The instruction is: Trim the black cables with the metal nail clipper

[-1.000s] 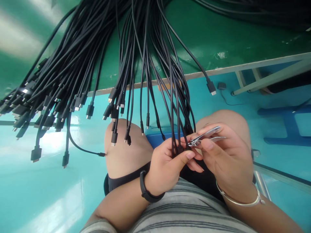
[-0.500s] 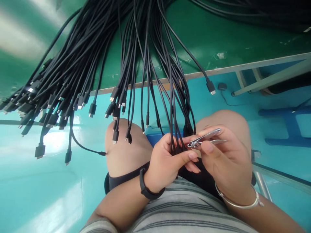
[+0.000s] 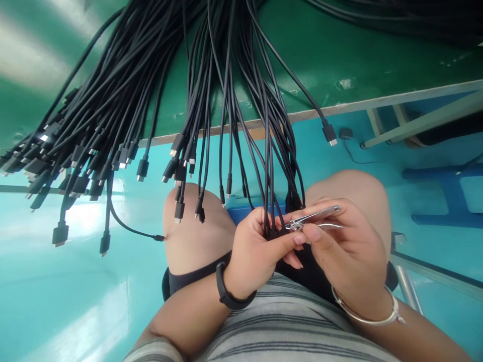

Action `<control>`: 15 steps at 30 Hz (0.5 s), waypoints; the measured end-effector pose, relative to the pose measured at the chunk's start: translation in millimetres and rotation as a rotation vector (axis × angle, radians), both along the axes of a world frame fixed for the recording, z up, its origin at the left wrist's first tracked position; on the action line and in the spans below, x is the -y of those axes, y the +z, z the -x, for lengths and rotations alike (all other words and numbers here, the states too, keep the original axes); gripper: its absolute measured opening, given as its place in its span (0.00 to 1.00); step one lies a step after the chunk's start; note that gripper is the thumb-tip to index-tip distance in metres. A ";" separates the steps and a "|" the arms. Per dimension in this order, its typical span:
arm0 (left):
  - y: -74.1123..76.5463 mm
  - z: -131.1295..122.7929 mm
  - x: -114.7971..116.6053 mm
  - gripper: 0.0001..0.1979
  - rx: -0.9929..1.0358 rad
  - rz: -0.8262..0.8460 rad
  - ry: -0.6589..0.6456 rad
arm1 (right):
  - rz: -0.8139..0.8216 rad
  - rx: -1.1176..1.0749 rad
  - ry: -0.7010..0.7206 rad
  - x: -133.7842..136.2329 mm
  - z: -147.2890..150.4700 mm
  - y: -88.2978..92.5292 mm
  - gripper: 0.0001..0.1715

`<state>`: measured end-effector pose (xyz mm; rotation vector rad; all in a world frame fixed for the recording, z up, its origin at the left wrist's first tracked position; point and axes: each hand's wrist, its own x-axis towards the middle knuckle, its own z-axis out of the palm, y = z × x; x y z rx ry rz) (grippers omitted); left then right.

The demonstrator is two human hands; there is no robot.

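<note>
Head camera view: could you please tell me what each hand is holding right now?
Left hand: closed, holding black cables.
Right hand: closed, holding a nail clipper.

We see black USB cables (image 3: 226,100) across a green bench (image 3: 320,60), a silver nail clipper (image 3: 313,217), a grey-striped shirt (image 3: 279,322), and a turquoise floor (image 3: 75,311) beneath a blue stool (image 3: 453,191).

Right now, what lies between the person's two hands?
In the head view, a metal nail clipper in the right hand, and black cables in the left hand.
</note>
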<state>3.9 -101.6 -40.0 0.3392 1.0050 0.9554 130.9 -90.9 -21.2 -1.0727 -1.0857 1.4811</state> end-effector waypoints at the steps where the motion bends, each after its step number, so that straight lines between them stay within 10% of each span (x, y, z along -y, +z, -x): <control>1: 0.3 -0.1 -0.2 0.18 -0.007 0.002 -0.004 | 0.005 0.017 -0.001 0.1 -0.3 0.3 0.09; 9: 1.2 -1.3 -2.9 0.21 -0.047 0.030 -0.030 | 0.135 0.004 -0.063 0.1 -6.5 -5.7 0.05; 15: -1.1 1.6 -5.2 0.20 -0.014 0.004 -0.111 | 0.189 -0.119 0.192 -12.0 -11.7 -1.8 0.05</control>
